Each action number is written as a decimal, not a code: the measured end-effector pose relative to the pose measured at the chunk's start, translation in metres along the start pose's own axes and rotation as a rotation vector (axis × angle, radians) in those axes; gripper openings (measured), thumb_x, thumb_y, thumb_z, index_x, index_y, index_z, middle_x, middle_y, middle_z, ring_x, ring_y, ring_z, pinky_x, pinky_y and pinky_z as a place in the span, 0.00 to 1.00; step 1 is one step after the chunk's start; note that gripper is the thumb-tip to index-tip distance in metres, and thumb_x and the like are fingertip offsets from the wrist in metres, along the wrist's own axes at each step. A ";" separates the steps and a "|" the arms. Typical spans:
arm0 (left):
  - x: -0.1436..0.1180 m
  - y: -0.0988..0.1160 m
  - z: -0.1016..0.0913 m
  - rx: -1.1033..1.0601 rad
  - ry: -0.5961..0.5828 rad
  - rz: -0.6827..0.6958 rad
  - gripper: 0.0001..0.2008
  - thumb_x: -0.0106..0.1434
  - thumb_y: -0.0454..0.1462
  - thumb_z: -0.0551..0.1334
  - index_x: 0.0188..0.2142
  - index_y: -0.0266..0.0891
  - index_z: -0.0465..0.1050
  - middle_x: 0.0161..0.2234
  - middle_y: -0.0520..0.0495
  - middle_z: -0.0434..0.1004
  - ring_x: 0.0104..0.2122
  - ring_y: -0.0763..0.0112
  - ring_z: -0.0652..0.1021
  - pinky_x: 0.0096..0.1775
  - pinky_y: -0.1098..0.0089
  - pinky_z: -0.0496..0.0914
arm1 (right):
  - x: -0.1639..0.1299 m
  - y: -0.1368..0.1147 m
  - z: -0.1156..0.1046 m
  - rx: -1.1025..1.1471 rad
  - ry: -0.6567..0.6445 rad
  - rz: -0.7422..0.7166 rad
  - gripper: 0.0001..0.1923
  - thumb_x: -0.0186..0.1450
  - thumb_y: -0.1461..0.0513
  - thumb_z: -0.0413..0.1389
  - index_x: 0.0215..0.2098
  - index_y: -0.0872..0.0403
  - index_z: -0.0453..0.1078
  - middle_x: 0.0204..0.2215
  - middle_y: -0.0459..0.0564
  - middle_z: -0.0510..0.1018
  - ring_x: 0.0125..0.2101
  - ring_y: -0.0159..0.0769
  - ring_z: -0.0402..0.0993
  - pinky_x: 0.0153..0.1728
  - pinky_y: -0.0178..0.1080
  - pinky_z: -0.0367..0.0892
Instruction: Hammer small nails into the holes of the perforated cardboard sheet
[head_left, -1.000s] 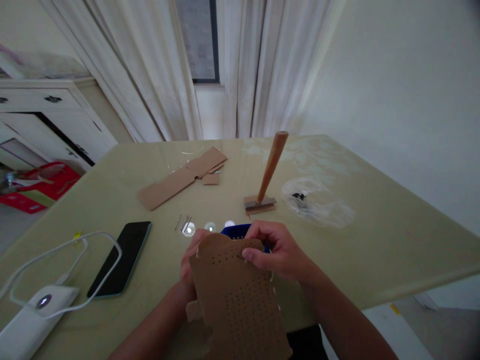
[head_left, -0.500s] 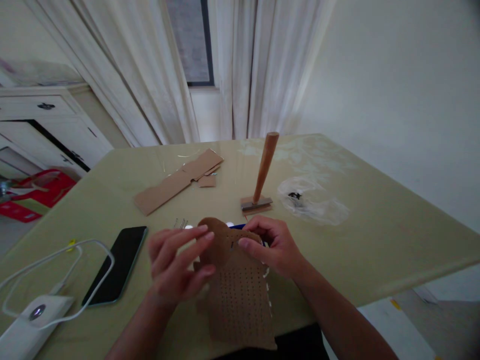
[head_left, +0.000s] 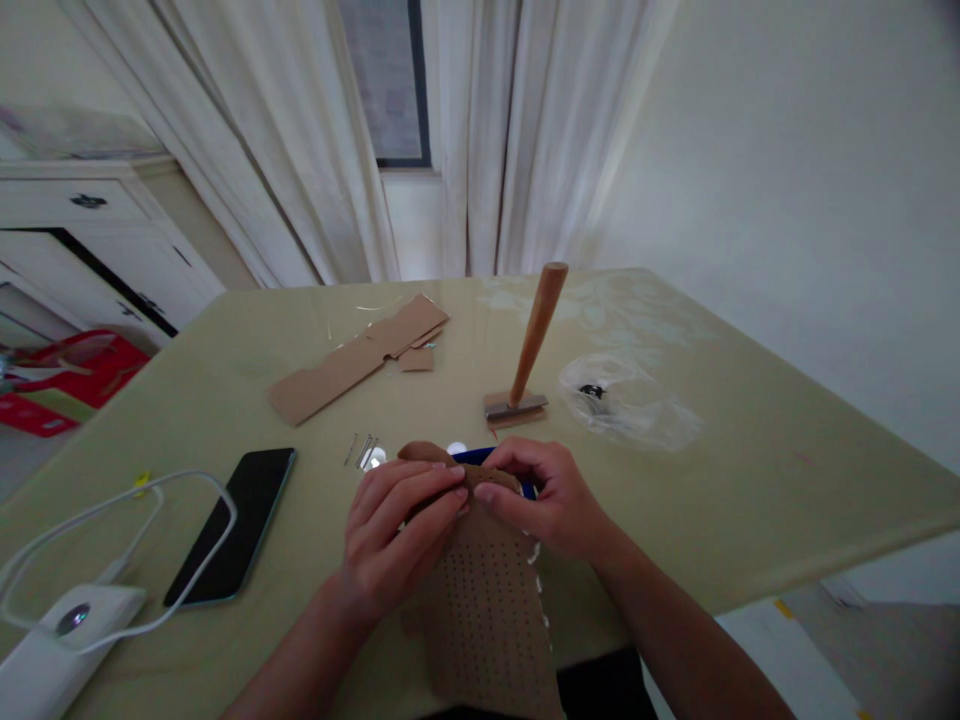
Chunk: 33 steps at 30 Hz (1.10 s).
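Observation:
A brown sheet with rows of small punched holes (head_left: 491,610), perhaps leather or cardboard, hangs toward me between both hands. White stitching-like marks run down its right edge. My right hand (head_left: 551,500) pinches the sheet's top right part between thumb and fingers. Fingers of my left hand (head_left: 409,530) close over the top left part, close to the right thumb. Whatever lies under the fingertips is hidden. Behind the sheet, part of a blue object (head_left: 480,456) shows. Several nails (head_left: 364,450) lie left of the sheet beside a shiny round piece (head_left: 373,458).
A hammer (head_left: 536,340) stands on its head, handle up, on a brown piece. Cardboard strips (head_left: 352,365) lie farther back. To the right is a clear plastic bag (head_left: 630,410). A phone (head_left: 236,530) and a white power bank (head_left: 75,640) with a looped cable lie left.
My left hand has moved right and closed onto the sheet's top, next to my right hand. The sheet's upper left flap has folded lower. My right hand keeps its pinch.

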<state>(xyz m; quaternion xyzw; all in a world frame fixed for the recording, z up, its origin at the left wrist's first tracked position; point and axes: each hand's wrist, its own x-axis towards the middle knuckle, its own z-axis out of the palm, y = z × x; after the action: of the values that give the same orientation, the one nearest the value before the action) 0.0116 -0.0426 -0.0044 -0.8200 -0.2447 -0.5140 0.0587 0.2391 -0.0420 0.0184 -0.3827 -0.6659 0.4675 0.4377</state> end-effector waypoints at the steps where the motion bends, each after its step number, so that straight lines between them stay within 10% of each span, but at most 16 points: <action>1: 0.001 0.001 0.000 -0.012 0.007 0.007 0.10 0.71 0.28 0.68 0.49 0.39 0.80 0.49 0.41 0.87 0.50 0.59 0.84 0.50 0.57 0.78 | 0.000 0.000 0.000 -0.014 -0.003 -0.008 0.11 0.68 0.55 0.67 0.38 0.55 0.81 0.25 0.43 0.76 0.24 0.29 0.64 0.24 0.33 0.57; 8: -0.002 0.005 -0.005 -0.193 0.000 -0.088 0.08 0.77 0.32 0.57 0.40 0.41 0.71 0.50 0.41 0.87 0.51 0.60 0.85 0.55 0.51 0.77 | 0.000 0.002 0.001 -0.023 0.025 -0.017 0.10 0.68 0.56 0.68 0.37 0.55 0.80 0.25 0.43 0.76 0.24 0.28 0.64 0.24 0.32 0.57; 13: 0.001 -0.030 -0.022 0.182 0.304 -0.623 0.04 0.74 0.38 0.65 0.46 0.42 0.77 0.39 0.47 0.87 0.40 0.63 0.85 0.46 0.62 0.77 | 0.001 0.001 -0.001 0.089 0.105 0.007 0.12 0.68 0.54 0.68 0.34 0.54 0.78 0.22 0.40 0.69 0.21 0.27 0.59 0.22 0.33 0.53; 21: -0.014 -0.091 -0.049 0.646 -0.623 -1.093 0.14 0.73 0.43 0.58 0.41 0.41 0.82 0.41 0.35 0.87 0.39 0.44 0.84 0.37 0.56 0.70 | 0.001 0.002 -0.001 0.169 0.109 0.005 0.12 0.67 0.55 0.69 0.33 0.53 0.76 0.23 0.40 0.70 0.22 0.27 0.62 0.22 0.32 0.54; 33: -0.019 -0.092 -0.039 0.614 -0.671 -1.116 0.15 0.74 0.40 0.56 0.45 0.37 0.81 0.46 0.33 0.85 0.48 0.43 0.83 0.42 0.56 0.72 | 0.002 0.002 -0.003 0.198 0.104 0.016 0.13 0.67 0.53 0.69 0.33 0.53 0.76 0.23 0.41 0.71 0.22 0.28 0.62 0.21 0.32 0.55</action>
<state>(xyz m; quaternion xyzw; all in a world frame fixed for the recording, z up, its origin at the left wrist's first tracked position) -0.0693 0.0180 -0.0168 -0.6328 -0.7657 -0.0959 -0.0631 0.2414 -0.0385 0.0171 -0.3665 -0.5896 0.5140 0.5039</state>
